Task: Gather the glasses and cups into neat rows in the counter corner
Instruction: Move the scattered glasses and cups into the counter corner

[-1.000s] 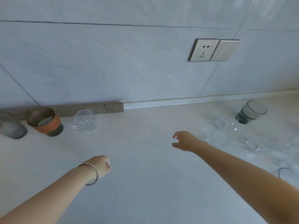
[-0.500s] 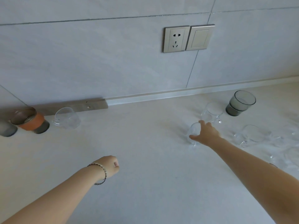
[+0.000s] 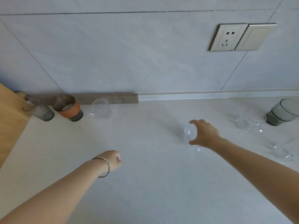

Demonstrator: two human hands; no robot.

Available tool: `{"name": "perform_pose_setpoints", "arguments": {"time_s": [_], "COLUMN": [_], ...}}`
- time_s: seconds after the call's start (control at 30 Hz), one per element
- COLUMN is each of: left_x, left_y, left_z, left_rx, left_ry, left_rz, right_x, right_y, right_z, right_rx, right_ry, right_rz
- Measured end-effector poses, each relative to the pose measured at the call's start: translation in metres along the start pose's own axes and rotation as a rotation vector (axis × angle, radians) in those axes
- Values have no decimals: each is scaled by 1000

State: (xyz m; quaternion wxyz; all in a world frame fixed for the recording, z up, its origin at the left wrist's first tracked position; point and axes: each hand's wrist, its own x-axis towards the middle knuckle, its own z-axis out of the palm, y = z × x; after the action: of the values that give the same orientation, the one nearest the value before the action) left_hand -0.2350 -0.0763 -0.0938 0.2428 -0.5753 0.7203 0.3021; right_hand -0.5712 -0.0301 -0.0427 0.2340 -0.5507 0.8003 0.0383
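Note:
My right hand is wrapped around a small clear glass above the middle of the pale counter. My left hand, with a bracelet at the wrist, hangs closed and holds nothing. Along the wall at the left stand a frosted grey glass, a cup with an orange sleeve and a clear cup in a row. At the right stand a dark grey glass, a clear handled cup and another clear cup.
A wooden surface borders the counter at the left corner. The tiled wall carries a socket and a switch at the upper right. A metal strip runs along the wall's base.
My right hand reached to the clear glasses, closed on a small one and now carries it leftward. The view has swung left, bringing the wooden corner into sight. My left hand stays closed.

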Motion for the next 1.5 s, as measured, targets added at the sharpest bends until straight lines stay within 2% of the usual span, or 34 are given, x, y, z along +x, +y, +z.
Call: {"name": "perform_pose_setpoints", "arguments": {"time_s": [0.23,0.37,0.53,0.73,0.93,1.1,1.33,1.5], "left_x": [18,26,37,50,52,41,14,-11], "left_y": [-95,-146,-187,-203,-182,-136,-1,116], "left_z": [-31,-42,-52,-59,-62,-62,-28,9], "left_rx": [-77,-75,-102,-101,-70,7,176,214], "left_ry": [33,22,-5,-24,0,22,26,28], "left_rz": [-48,-66,-84,-70,-6,66,210,312], "right_x": [45,82,114,124,91,42,-40,-104], "right_y": [-149,-215,-255,-265,-234,-172,-35,90], "right_z": [12,12,20,28,36,42,29,7], "right_rx": [2,-39,-30,14,132,113,142,146], "right_ry": [-43,-37,-33,-42,-47,-198,-213,-117], "right_rz": [-180,-210,-183,-152,-96,-7,91,179]}}
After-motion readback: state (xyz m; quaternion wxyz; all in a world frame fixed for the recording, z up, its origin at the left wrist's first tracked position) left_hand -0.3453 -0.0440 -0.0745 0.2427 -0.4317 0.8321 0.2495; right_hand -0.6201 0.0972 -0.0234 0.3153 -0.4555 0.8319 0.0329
